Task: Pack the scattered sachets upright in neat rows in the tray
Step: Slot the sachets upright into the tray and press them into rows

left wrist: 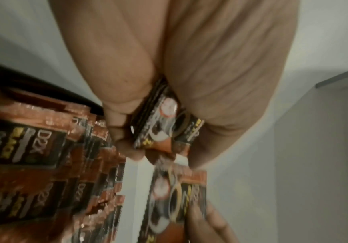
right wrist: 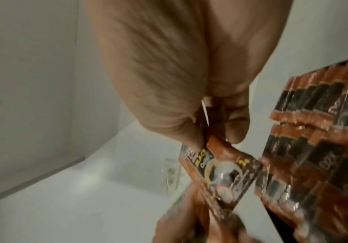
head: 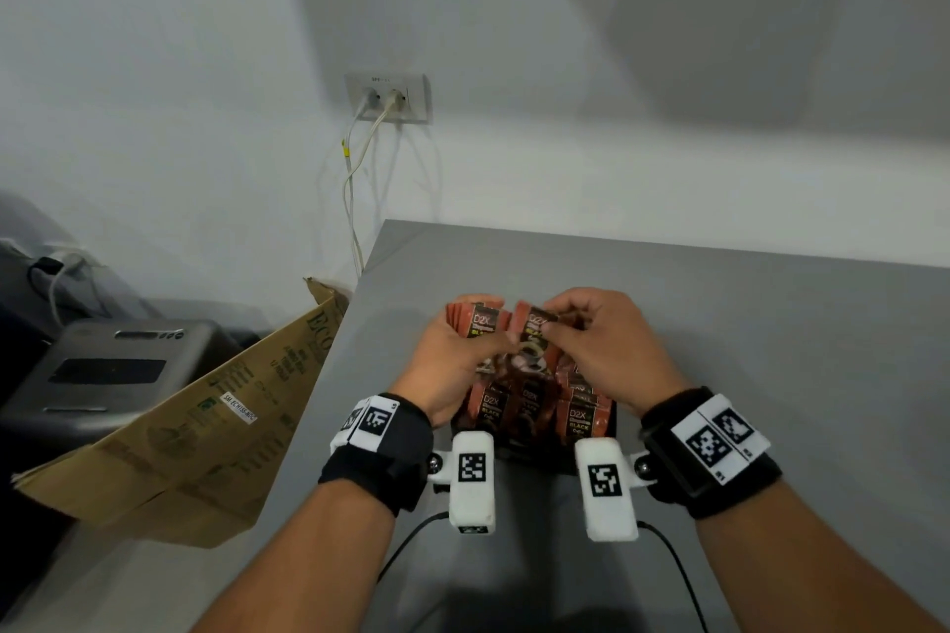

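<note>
Brown-and-black coffee sachets stand upright in rows in a dark tray (head: 534, 452) on the grey table, just in front of my wrists. Above the tray's far end my left hand (head: 457, 350) grips a stack of several sachets (head: 478, 321), also seen between its thumb and fingers in the left wrist view as the stack (left wrist: 162, 121). My right hand (head: 591, 339) pinches one sachet (head: 534, 329) by its upper part, right beside the left hand's stack. In the right wrist view that sachet (right wrist: 221, 167) hangs from my fingertips, with the packed rows (right wrist: 318, 148) beside it.
The grey table (head: 719, 324) stretches right and back to a white wall. A folded cardboard box (head: 205, 427) leans off the table's left edge, with a grey appliance (head: 103, 375) beyond it. A wall socket (head: 388, 97) with cables sits behind. Wrist camera cables trail near the front edge.
</note>
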### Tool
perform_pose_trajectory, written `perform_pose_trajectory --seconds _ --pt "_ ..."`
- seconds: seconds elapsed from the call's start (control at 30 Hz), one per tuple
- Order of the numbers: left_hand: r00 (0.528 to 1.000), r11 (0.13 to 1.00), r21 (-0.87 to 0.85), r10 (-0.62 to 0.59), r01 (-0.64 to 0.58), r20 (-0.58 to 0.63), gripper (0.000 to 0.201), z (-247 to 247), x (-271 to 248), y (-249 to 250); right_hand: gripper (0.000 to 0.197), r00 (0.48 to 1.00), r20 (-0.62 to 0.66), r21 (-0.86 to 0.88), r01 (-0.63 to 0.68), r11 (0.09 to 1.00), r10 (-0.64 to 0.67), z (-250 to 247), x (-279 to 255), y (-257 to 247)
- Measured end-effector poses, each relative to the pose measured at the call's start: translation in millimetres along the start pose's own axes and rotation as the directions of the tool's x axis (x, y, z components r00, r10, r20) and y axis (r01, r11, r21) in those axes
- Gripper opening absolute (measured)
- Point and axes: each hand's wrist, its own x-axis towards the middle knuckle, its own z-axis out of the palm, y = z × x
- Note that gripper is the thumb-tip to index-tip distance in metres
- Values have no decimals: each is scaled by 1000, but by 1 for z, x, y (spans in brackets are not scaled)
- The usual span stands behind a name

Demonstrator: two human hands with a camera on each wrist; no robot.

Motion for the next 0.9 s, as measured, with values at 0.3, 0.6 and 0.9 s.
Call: perform_pose_trajectory --seconds 0.3,0.6,0.9 --pt "977 673 731 -56 -115 206 42 3 2 -7 14 992 37 -309 -105 945 123 -5 -11 27" --pt "961 461 875 -141 -150 239 44 5 0 -8 20 983 141 -414 -47 909 115 13 -15 42" --pt "965 465 874 -132 -142 227 44 2 2 -6 22 967 244 -597 84 798 80 30 -11 41"
